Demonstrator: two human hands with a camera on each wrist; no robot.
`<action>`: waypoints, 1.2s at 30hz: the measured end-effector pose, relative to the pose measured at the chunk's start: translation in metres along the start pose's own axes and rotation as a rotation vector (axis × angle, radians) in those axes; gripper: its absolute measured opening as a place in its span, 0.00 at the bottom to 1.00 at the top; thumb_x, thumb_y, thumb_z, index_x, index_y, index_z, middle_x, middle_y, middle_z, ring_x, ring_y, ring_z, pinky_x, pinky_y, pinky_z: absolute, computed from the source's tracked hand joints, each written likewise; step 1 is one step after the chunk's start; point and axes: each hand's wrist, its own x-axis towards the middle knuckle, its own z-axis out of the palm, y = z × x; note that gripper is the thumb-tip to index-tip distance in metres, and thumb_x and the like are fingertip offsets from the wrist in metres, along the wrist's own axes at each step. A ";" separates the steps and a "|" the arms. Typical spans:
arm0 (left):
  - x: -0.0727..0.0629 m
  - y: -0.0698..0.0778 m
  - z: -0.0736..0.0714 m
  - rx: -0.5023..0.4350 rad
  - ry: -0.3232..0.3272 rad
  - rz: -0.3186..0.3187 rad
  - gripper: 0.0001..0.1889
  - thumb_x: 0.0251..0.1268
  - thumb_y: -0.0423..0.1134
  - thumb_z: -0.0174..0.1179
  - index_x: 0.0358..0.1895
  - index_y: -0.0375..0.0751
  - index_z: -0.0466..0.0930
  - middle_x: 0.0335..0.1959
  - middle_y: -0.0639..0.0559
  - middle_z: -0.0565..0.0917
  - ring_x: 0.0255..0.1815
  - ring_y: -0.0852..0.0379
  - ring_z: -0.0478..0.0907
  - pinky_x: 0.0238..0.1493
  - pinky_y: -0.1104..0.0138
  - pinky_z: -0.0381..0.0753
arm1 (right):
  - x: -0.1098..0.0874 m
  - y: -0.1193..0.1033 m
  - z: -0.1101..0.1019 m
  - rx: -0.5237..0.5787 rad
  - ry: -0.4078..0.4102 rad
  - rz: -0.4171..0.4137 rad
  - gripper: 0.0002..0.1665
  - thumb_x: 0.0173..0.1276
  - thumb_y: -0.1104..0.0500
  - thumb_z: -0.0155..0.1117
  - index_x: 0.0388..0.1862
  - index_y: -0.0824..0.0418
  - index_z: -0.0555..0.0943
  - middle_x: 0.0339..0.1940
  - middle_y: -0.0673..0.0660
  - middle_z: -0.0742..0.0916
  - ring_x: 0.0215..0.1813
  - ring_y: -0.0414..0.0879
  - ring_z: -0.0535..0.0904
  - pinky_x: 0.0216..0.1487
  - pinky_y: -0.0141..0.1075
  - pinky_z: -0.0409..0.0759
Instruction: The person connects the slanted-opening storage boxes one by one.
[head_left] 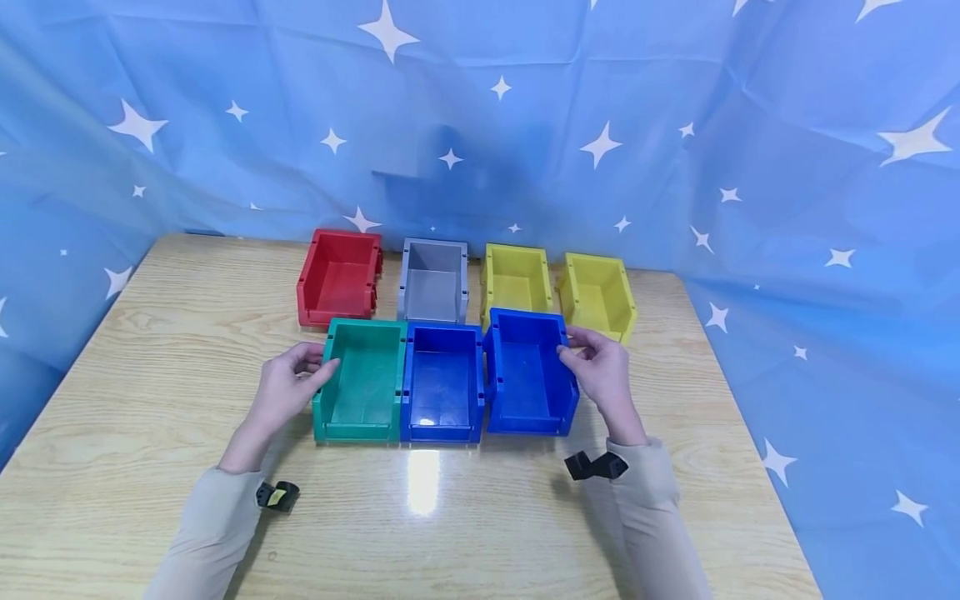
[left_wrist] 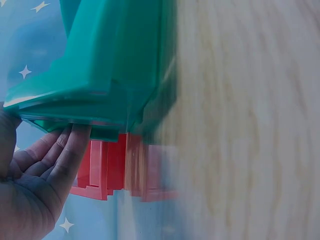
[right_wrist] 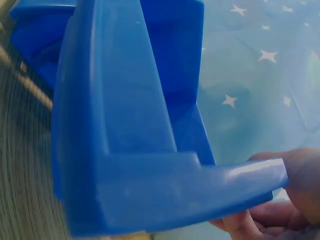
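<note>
My left hand (head_left: pixel 287 390) grips the left side wall of a green storage bin (head_left: pixel 366 375), thumb over the rim and fingers along the outside. Against the green bin's right side stands a blue bin (head_left: pixel 444 379) that neither hand touches. Another blue bin (head_left: pixel 528 367) is held by its right wall in my right hand (head_left: pixel 604 377), thumb at the inside of the rim. This right-hand blue bin (right_wrist: pixel 130 120) sits slightly turned, its back edge higher in view than its neighbour's, with a narrow gap between the two. All three bins look bare inside.
Behind stand a red bin (head_left: pixel 339 279), a grey bin (head_left: pixel 433 282) and two yellow bins, one nearer the middle (head_left: pixel 517 279) and one at the right (head_left: pixel 597 293). A blue star-patterned cloth (head_left: pixel 480 108) hangs behind the wooden table (head_left: pixel 360 533).
</note>
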 end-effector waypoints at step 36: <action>-0.001 0.001 -0.001 0.007 -0.002 0.004 0.15 0.62 0.36 0.62 0.46 0.26 0.77 0.37 0.37 0.82 0.36 0.46 0.79 0.36 0.83 0.73 | -0.013 -0.065 0.069 -0.464 -0.515 -0.493 0.44 0.69 0.33 0.44 0.76 0.51 0.47 0.76 0.53 0.39 0.74 0.51 0.25 0.67 0.65 0.37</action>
